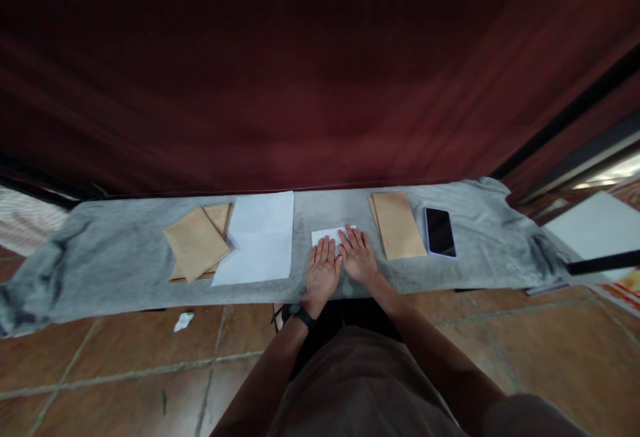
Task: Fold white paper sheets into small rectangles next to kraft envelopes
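Observation:
Both palms lie flat on a small piece of white paper point(320, 234), which seems folded, on the grey cloth. My left hand point(323, 272), with a dark band at its wrist, covers the paper's near left part, fingers stretched forward. My right hand point(357, 256) rests on its right part, fingers slightly spread. Much of the paper is hidden under them. To the left lies a large white sheet point(263, 237), its lower left edge partly beside brown envelopes point(197, 240). On the right are more brown envelopes point(399, 224), stacked.
A phone point(441, 232) with a dark screen lies right of the right-hand envelopes. The grey cloth point(120, 257) covers a long narrow table. A dark red curtain point(300, 90) hangs behind it. On the tiled floor is a crumpled white scrap point(184, 321).

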Demonstrator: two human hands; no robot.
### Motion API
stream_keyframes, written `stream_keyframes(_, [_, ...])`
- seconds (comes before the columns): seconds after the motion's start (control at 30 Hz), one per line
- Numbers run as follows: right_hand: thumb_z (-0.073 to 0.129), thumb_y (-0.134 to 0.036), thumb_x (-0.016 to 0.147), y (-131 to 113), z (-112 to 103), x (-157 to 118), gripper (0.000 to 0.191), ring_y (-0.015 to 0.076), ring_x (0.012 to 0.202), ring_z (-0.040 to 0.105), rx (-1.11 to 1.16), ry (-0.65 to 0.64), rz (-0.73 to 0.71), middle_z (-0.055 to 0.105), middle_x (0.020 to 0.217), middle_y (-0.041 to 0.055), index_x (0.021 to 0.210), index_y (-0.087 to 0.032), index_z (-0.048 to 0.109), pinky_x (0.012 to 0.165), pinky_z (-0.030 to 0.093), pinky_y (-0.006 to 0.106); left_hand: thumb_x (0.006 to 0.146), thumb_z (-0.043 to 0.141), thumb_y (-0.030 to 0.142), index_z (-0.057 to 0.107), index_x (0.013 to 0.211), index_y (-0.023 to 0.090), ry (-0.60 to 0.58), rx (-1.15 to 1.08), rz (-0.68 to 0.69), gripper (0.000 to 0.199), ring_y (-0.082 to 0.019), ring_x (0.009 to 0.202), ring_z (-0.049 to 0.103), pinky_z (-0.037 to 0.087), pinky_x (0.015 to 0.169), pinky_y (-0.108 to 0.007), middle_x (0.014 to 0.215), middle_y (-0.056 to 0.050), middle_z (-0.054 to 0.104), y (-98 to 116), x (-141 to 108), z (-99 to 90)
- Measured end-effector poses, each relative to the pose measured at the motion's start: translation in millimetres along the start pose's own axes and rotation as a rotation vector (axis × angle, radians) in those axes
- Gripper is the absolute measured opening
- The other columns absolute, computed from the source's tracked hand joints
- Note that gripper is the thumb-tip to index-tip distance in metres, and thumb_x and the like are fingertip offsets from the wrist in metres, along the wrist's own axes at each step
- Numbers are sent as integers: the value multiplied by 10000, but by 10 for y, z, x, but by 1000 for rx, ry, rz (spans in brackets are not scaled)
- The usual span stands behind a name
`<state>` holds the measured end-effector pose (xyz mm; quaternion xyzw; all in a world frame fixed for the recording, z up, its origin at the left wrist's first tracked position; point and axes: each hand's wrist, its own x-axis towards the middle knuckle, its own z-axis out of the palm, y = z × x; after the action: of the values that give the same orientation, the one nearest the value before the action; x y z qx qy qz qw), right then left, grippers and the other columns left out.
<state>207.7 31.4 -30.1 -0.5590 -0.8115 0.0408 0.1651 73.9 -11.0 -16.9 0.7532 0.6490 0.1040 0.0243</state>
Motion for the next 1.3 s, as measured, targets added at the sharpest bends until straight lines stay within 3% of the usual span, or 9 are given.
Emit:
stream_keyframes(0.33, [312, -268, 1052, 68, -107, -209, 497, 234, 1457, 406, 120, 62, -59, 475, 1540, 141, 1480, -86, 487, 1228, 297, 456, 1049, 275, 351, 289, 1583, 123, -57, -2, 3, 580, -237, 1542, 205, 231, 1259, -446, 1657, -115, 252, -60, 6, 36])
stream_keyframes(0.57, [419, -342, 1050, 77, -262, -435, 472, 248, 1444, 423, 33, 0, -200, 465, 1556, 97, 1476, -158, 506, 1232, 291, 474, 1025, 311, 262, 282, 1587, 135, -10, 31, -32, 576, -246, 1545, 193, 234, 1255, -481, 1657, -114, 244, 0, -9, 51])
stream_keyframes(0.93, [411, -372, 1056, 105, -267, -526, 455, 231, 1427, 449, 30, -12, -231, 481, 1547, 76, 1458, -190, 524, 1231, 281, 472, 1014, 336, 252, 336, 1562, 114, 0, -13, -50, 565, -279, 1543, 192, 238, 1246, -527, 1643, -152, 276, 51, 5, 8])
stream_keyframes(1.03, [432, -316, 1041, 112, -249, -527, 445, 238, 1415, 465, 24, -8, -228, 496, 1534, 91, 1446, -166, 538, 1229, 289, 467, 1035, 271, 249, 341, 1551, 81, -2, -93, 8, 547, -261, 1539, 210, 269, 1244, -502, 1630, -159, 312, 113, 41, -1])
stream_keyframes(1.2, [551, -216, 941, 146, -198, -546, 520, 252, 1447, 418, 9, -8, -257, 537, 1493, 135, 1453, -129, 529, 1239, 277, 459, 1065, 218, 297, 332, 1556, 112, -45, -200, 247, 536, -181, 1530, 246, 286, 1251, -411, 1620, -103, 363, 262, 122, -4])
stream_keyframes(1.3, [554, -208, 926, 153, -183, -550, 561, 245, 1462, 395, 18, -12, -255, 518, 1508, 138, 1479, -134, 497, 1249, 259, 450, 1070, 225, 358, 311, 1564, 115, -57, -174, 258, 557, -192, 1534, 237, 270, 1253, -418, 1631, -104, 341, 301, 155, -11])
